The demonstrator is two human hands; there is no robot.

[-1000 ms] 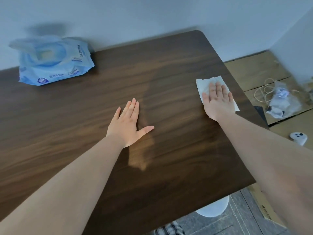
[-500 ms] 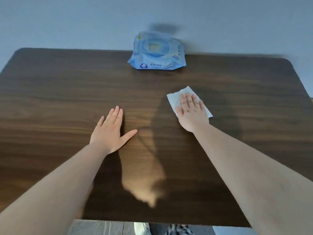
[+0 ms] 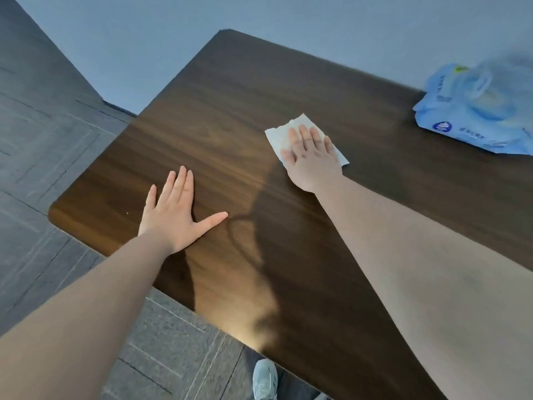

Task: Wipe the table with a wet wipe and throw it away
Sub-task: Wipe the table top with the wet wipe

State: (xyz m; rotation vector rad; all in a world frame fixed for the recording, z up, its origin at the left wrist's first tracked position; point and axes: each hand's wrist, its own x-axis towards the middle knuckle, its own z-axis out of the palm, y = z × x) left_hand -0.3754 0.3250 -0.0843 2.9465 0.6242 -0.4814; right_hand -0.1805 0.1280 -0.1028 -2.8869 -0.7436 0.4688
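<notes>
Pressing the wipe (image 3: 277, 134) flat mid-table (image 3: 288, 82) under our open right hand (image 3: 313, 160), left hand (image 3: 173, 217) splayed empty nearby; we'd keep even pressure and overlap strokes toward the edges.

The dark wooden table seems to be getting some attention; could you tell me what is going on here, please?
A person is wiping the dark wooden table with a white wet wipe. The right hand presses flat on the wipe, fingers spread across it, near the middle of the tabletop. The left hand rests palm-down on bare wood near the table's left edge, holding nothing. A light blue soft pack of wipes lies at the far right by the wall. No bin is in view.
</notes>
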